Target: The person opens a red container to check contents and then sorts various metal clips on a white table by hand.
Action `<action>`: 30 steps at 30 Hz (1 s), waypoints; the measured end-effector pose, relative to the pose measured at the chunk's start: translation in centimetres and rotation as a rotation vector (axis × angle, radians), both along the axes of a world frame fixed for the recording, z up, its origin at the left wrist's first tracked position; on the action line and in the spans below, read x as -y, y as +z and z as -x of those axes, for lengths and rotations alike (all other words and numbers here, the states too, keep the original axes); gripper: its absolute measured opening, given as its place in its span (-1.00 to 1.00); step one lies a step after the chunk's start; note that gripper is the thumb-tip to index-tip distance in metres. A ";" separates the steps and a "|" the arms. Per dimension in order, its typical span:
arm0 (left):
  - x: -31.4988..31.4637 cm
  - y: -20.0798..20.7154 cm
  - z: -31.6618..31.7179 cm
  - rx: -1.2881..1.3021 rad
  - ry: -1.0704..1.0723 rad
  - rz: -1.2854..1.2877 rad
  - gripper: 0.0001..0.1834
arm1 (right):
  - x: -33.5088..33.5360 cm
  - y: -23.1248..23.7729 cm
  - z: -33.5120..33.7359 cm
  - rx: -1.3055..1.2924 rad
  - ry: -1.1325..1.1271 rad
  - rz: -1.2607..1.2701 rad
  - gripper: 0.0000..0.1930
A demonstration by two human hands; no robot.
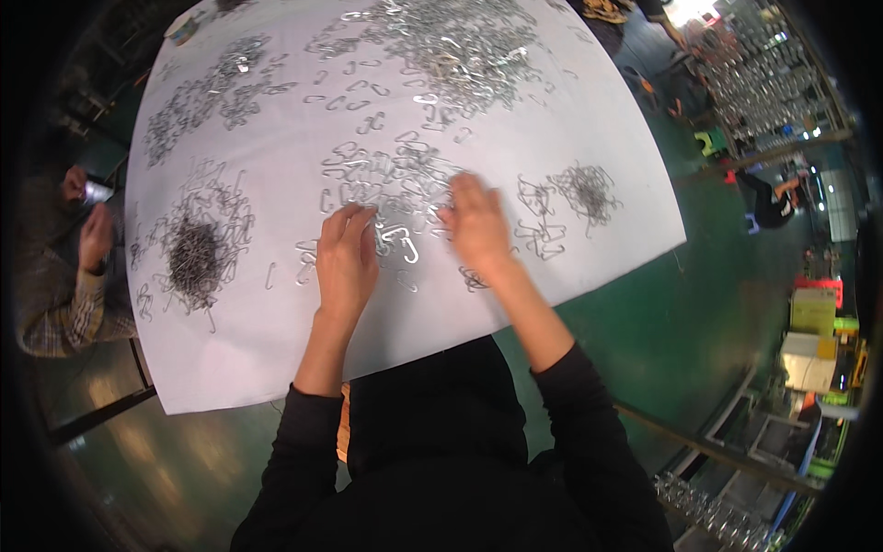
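Shiny silver hook-shaped metal pieces (pixel 399 241), like carabiner bodies, lie loosely between my hands on a white-covered table (pixel 414 324). At their left edge, my left hand (pixel 344 258) is closed, its fingers bent down and drawn together; whatever they hold is hidden. My right hand (pixel 482 228) rests over the right edge of the same heap, slightly blurred, fingers stretched forward and thumb apart. A small cluster of bent wire pieces (pixel 474 279) lies just below the right wrist. More loose hooks (pixel 405 170) spread out beyond my fingertips.
A large pile of silver hooks (pixel 460 55) covers the far table, with another spread (pixel 216 87) at far left. Dark thin wire pieces are heaped at left (pixel 195 253) and right (pixel 589 191). Another person's hand (pixel 96 237) is beside the left edge. Racks (pixel 759 78) stand far right.
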State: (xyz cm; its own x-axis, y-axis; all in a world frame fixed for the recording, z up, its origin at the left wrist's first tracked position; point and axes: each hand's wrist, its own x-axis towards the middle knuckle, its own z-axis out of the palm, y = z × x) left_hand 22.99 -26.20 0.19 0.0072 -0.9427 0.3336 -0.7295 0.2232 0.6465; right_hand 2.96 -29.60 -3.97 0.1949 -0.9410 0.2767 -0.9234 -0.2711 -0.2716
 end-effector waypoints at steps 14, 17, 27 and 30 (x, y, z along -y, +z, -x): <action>-0.4 -1.0 1.0 0.485 -0.521 -0.150 -0.40 | -11.6 6.9 6.7 0.335 -0.179 -0.008 -0.81; -2.8 -0.2 0.1 0.472 -0.507 -0.180 -0.43 | -11.6 5.2 10.3 0.493 -0.358 -0.091 -0.85; -7.0 -2.1 0.3 0.221 -0.323 0.140 -0.63 | -6.4 4.8 14.0 0.128 -0.173 -0.262 -0.89; -6.6 -1.9 0.7 0.130 -0.259 0.223 -0.66 | -6.3 4.3 14.1 0.002 -0.112 -0.218 -0.89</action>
